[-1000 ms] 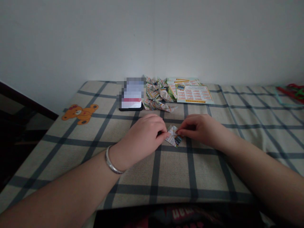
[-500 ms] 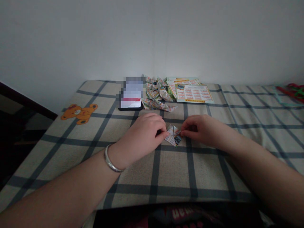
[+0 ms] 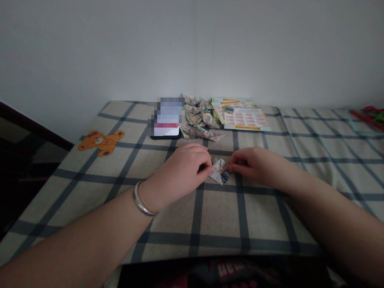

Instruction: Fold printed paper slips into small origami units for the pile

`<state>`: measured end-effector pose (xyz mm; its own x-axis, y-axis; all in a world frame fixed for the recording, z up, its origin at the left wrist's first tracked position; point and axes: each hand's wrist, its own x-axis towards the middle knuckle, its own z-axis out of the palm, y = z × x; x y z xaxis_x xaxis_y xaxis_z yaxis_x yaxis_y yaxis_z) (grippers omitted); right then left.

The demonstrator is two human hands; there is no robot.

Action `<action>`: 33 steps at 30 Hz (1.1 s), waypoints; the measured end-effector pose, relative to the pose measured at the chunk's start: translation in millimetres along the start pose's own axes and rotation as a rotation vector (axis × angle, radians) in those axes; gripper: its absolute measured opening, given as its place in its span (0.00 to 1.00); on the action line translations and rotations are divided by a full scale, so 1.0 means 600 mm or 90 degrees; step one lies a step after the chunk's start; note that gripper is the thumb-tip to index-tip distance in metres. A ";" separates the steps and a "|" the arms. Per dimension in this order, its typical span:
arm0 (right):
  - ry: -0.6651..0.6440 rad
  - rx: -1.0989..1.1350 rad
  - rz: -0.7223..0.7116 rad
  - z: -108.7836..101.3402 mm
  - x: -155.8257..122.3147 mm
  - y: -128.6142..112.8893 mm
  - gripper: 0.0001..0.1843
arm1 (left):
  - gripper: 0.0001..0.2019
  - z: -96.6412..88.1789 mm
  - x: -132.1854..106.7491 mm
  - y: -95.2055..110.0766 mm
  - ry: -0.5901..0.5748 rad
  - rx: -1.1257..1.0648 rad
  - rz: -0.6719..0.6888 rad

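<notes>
Between my hands, just over the checked tablecloth [image 3: 168,228], is a small square of folded printed paper [image 3: 221,173], turned with one corner toward me. My left hand [image 3: 192,164] pinches its left corner between thumb and fingers; a silver bangle [image 3: 141,200] circles that wrist. At the opposite corner my right hand [image 3: 252,164] pinches the paper in the same way. Creases meet near the middle of the square. Beyond my hands lie several folded paper pieces [image 3: 199,118] of the same print, bunched together.
A phone [image 3: 166,120] with a blurred screen stands left of the folded pieces. Flat printed sheets [image 3: 247,119] lie to their right. A bear cut-out [image 3: 102,142] is at the left, red and green items [image 3: 372,116] at the far right. A wall [image 3: 192,48] rises behind.
Almost nothing differs. Both hands keep their pinch on the folded paper, and the whole view has shifted very slightly.
</notes>
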<state>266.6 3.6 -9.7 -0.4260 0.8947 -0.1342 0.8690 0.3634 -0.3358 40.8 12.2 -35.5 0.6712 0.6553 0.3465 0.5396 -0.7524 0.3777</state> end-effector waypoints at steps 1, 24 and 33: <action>-0.005 0.023 -0.003 -0.001 0.000 0.001 0.08 | 0.06 0.000 0.000 -0.002 -0.001 -0.004 0.002; 0.117 0.000 -0.009 0.020 0.003 -0.028 0.07 | 0.04 0.000 -0.004 0.017 0.047 0.026 -0.111; 0.128 -0.021 -0.037 0.028 0.003 -0.025 0.06 | 0.07 -0.005 -0.003 0.013 -0.004 0.089 0.011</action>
<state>248.7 -4.8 -20.4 -0.4193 0.9048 0.0739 0.8538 0.4207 -0.3068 42.3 5.0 -30.9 0.6839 0.6423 0.3461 0.5936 -0.7656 0.2478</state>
